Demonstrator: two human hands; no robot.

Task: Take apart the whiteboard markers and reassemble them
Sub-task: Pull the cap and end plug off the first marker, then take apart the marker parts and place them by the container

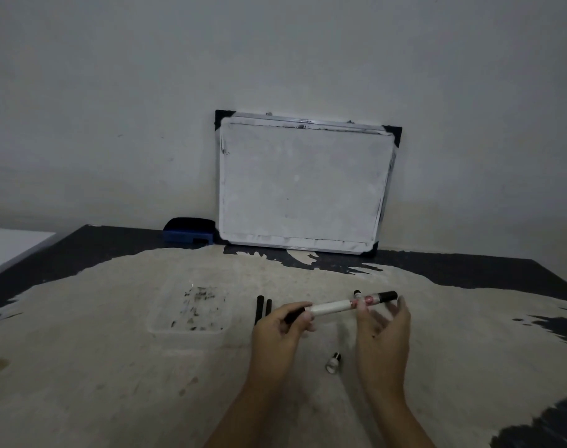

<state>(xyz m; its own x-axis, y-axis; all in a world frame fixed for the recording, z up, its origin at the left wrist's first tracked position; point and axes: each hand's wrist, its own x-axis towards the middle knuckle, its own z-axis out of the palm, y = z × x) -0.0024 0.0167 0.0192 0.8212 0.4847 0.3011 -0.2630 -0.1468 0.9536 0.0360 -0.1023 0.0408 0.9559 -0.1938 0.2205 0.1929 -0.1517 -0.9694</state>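
Note:
A white whiteboard marker (335, 306) with black ends lies level in the air above the table. My left hand (283, 328) grips its left end. My right hand (384, 328) pinches the barrel near the red label, the other fingers spread beside the black cap end (388, 295). Two black stick-like parts (262, 310) lie side by side on the table just left of my left hand. A small white and black marker piece (333, 362) rests on the table below the marker. Another small black piece (357, 292) sits behind the barrel.
A clear plastic tray (191, 310) with dark ink smudges sits left of the hands. A small whiteboard (303, 185) leans on the wall at the back, with a blue eraser (189, 234) beside it. The table (114, 367) is worn, pale with dark edges.

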